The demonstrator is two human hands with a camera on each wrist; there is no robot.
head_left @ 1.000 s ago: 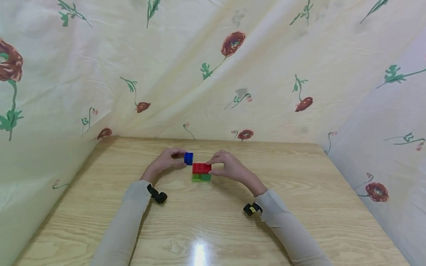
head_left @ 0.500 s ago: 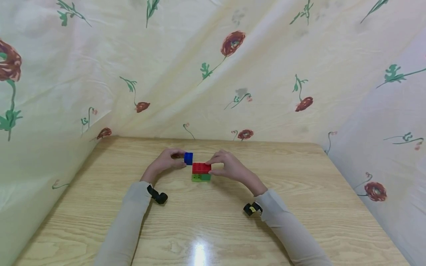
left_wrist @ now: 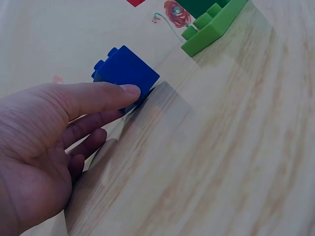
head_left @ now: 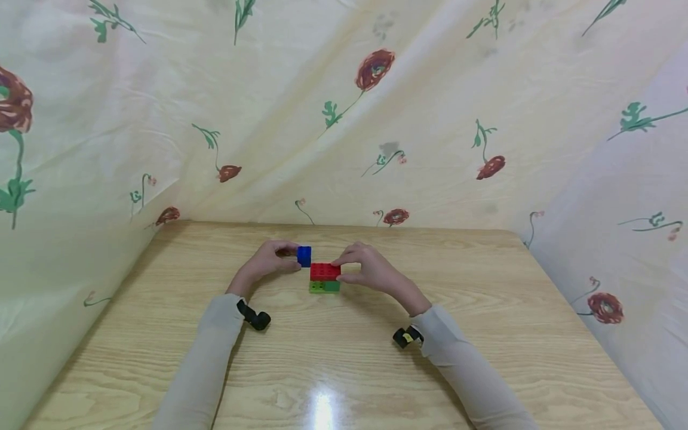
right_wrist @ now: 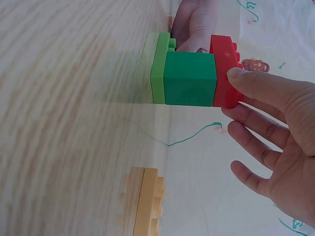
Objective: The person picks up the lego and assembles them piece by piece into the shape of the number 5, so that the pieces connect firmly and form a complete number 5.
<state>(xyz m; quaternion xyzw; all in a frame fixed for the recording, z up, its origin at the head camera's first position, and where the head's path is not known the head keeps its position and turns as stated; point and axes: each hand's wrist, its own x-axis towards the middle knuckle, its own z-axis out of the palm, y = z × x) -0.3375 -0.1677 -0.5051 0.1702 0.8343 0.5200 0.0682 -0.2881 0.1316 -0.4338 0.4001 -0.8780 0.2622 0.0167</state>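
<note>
My left hand (head_left: 272,259) pinches a blue brick (left_wrist: 129,73) between thumb and fingers, just left of a small stack. Whether the blue brick touches the table, I cannot tell. Low in that stack lies a thin light green brick (right_wrist: 159,69), flat on the table. A dark green brick (right_wrist: 190,78) stands on one part of it, leaving studs bare on the left. On top is a red brick (head_left: 325,272), reaching over those bare studs. The thumb and fingers of my right hand (head_left: 371,272) pinch the red brick's right end.
A thin yellow-orange brick (right_wrist: 146,204) lies on the table in the right wrist view. The wooden table (head_left: 344,340) runs back to a flowered cloth (head_left: 301,119), which also rises on both sides. A black wrist camera (head_left: 260,321) sits at the left wrist, another wrist camera (head_left: 402,338) at the right.
</note>
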